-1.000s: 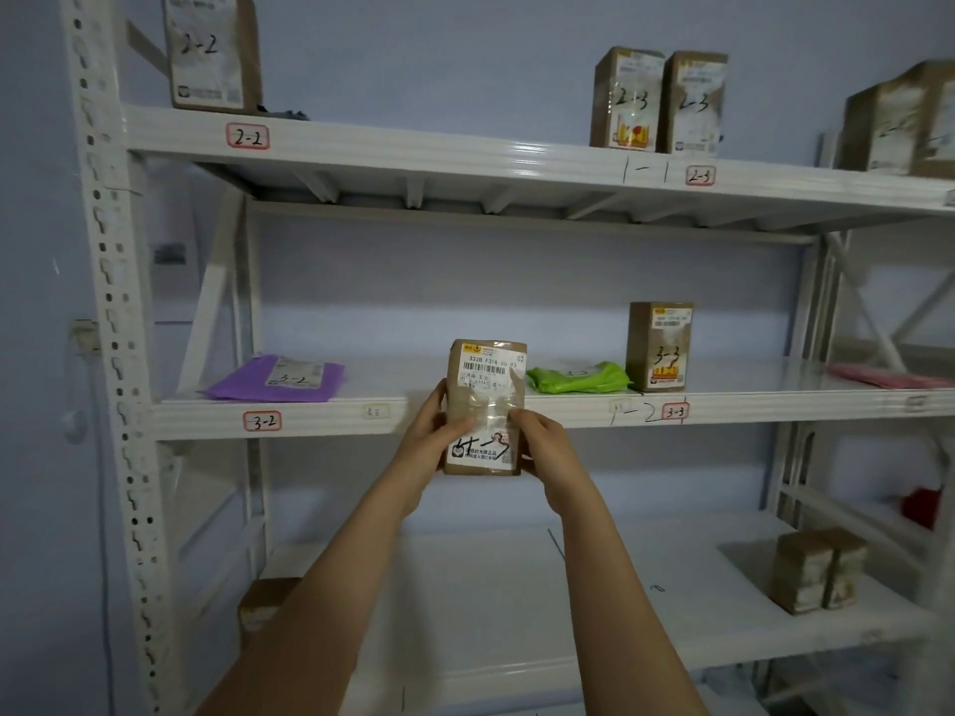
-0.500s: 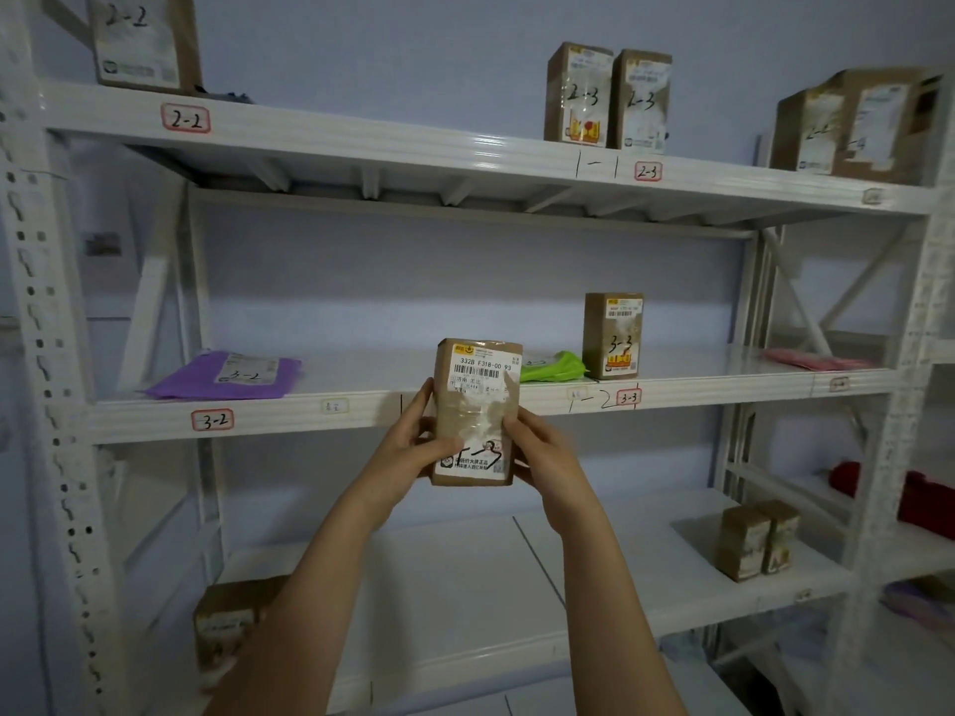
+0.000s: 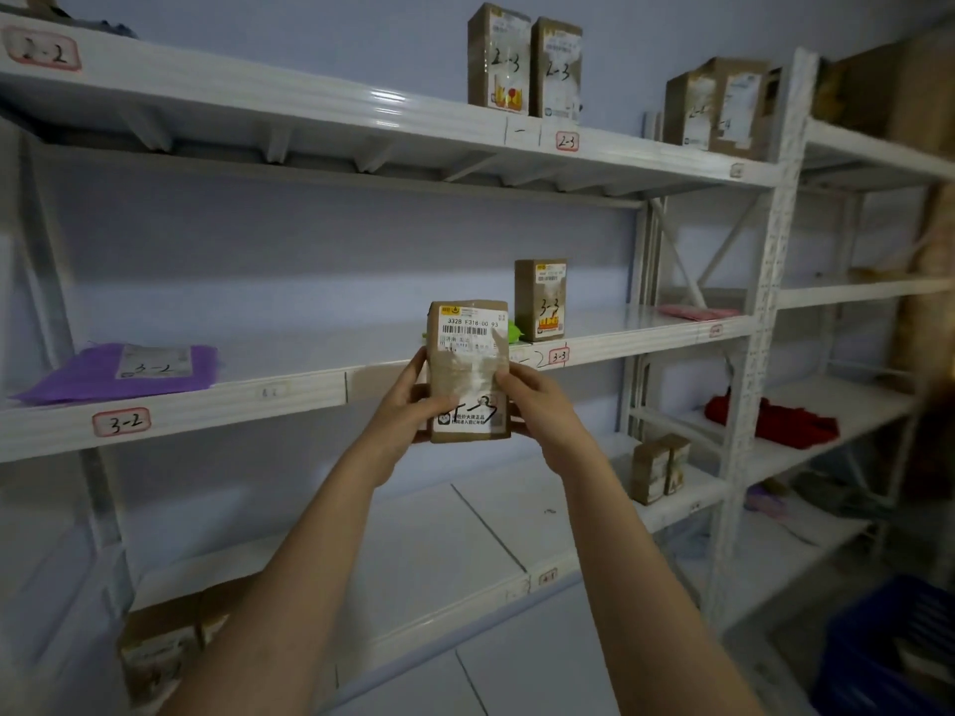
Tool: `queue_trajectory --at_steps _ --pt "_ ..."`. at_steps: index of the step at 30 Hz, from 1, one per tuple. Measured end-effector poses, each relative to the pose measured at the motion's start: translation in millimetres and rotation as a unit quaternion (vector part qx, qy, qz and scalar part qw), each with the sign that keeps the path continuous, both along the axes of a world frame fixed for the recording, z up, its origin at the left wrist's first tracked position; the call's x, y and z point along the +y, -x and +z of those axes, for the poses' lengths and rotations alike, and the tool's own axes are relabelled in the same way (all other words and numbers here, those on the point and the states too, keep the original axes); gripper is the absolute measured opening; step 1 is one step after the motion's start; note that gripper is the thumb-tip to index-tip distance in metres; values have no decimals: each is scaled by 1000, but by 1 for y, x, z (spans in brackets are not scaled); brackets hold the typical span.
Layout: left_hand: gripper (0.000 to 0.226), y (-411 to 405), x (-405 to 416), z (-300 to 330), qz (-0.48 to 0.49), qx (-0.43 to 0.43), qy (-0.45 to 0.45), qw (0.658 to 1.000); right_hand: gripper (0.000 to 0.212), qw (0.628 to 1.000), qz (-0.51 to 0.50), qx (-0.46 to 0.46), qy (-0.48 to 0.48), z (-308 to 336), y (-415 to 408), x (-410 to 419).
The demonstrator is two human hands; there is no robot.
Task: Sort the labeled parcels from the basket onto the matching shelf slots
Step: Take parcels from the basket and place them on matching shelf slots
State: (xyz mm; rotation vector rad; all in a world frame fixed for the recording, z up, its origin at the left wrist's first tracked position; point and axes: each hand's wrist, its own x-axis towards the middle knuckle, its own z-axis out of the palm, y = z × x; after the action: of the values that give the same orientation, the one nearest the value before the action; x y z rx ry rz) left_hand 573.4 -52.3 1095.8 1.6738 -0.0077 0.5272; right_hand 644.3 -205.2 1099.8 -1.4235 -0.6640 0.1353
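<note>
Both hands hold one brown parcel up in the air in front of the middle shelf, its printed label facing the person, most likely so the handwritten slot number low on the label can be read before a place is chosen. The left hand grips the parcel's left edge with the thumb across the lower front, and the right hand grips the right edge with its fingers curled onto the front face; a grip on each side keeps the face steady and mostly uncovered. The parcel stands upright, long axis vertical, barcode at the top and handwritten mark at the bottom, partly hidden by the left thumb, so the number is hard to make out. Behind it on the middle shelf a box marked 3-3 stands upright above the 3-3 tag, a green packet peeks out beside the parcel, and a purple mailer marked 3-2 lies flat above the 3-2 tag. Two boxes marked 2-3 stand on the top shelf over their tag, labels outward, which looks like the pattern this parcel should follow
</note>
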Motion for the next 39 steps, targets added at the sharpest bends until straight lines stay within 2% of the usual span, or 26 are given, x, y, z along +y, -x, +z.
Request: queue_trajectory --at_steps 6,11,16,27,39 --pt "64 -46 -38 13 -79 17 -28 996 31 997 -76 -19 21 7 -27 -49" --pt "69 -87 -87 18 -122 13 -36 992 34 988 -137 -61 23 5 -58 -108" --pt "71 -125 -139 19 -147 15 -36 988 37 993 -108 -56 1 6 -93 -169" --pt "74 -183 -211 14 -117 41 -52 991 39 997 -51 -60 18 0 -169 -247" --pt "66 -230 -280 -43 -124 96 -50 986 38 998 -38 -4 54 -52 -216 -324"
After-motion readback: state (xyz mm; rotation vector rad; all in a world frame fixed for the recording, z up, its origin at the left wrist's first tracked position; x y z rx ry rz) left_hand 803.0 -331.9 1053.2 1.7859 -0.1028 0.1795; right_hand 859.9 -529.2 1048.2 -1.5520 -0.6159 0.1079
